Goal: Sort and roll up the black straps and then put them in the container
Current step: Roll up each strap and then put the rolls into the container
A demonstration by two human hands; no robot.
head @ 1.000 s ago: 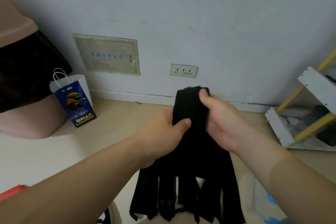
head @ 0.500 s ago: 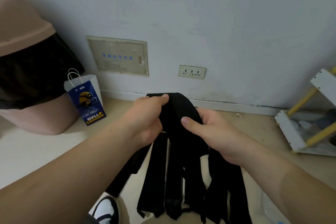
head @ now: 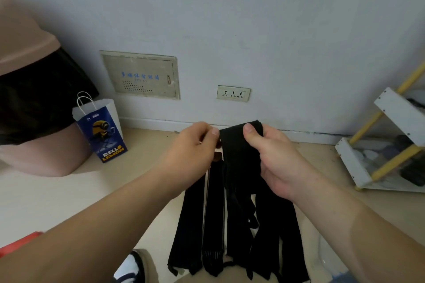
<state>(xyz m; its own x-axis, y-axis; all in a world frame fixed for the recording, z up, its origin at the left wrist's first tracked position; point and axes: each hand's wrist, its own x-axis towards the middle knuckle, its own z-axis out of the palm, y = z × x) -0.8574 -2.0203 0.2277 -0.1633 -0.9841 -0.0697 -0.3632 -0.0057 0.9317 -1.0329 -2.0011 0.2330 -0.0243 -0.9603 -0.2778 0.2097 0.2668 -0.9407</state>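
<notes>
Fingers point(head: 249, 132) of the right hand point(head: 278, 163) curl round the folded top of the bunch of long black fabric straps point(head: 241, 163), thumb in front, so the tails hang free over the beige floor point(head: 142, 149). The left hand point(head: 190, 151) pinches the bunch's left edge, probably to peel one strap off for rolling. A blue-and-white paper bag point(head: 101, 131) stands at the floor's far edge, by the wall.
</notes>
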